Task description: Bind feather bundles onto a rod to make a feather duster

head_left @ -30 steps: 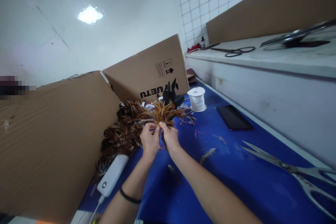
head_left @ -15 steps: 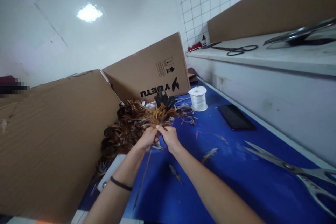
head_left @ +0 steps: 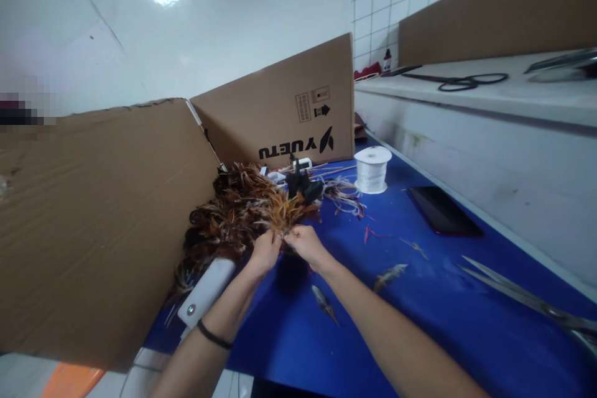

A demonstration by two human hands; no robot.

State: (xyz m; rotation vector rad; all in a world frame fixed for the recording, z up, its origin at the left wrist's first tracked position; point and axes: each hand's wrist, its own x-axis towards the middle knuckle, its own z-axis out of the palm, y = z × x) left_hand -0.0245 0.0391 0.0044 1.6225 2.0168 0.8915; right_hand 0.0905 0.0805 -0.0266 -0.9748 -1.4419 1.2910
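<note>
From where I stand, both hands meet over the near part of the blue tabletop [head_left: 420, 342], their fingers closed around the base of a golden-brown feather bundle [head_left: 283, 210]. The left hand [head_left: 267, 250] pinches it from the left, the right hand [head_left: 305, 244] from the right, thumbs almost together. Exactly what lies between the fingertips is hard to make out from here; it may be a thin strand as well as the feather ends. The bundle fans out toward the far side, in front of some black feathers [head_left: 303, 185], and a heap of darker brown feathers [head_left: 228, 214] spreads to its left, along the cardboard panel [head_left: 93, 230]. A second panel, printed YUETU upside down, closes off the far side.

A white power bank [head_left: 205, 289] lies near the left forearm, which wears a black band [head_left: 213, 336]. Right of the bundle, a spool of white ribbon [head_left: 372, 173] stands upright, with a dark smartphone [head_left: 441, 210] lying nearer and farther right. Two loose feathers lie just right of the hands, and large metal scissors [head_left: 527, 295] rest at the right edge, their blades pointing left and away.
</note>
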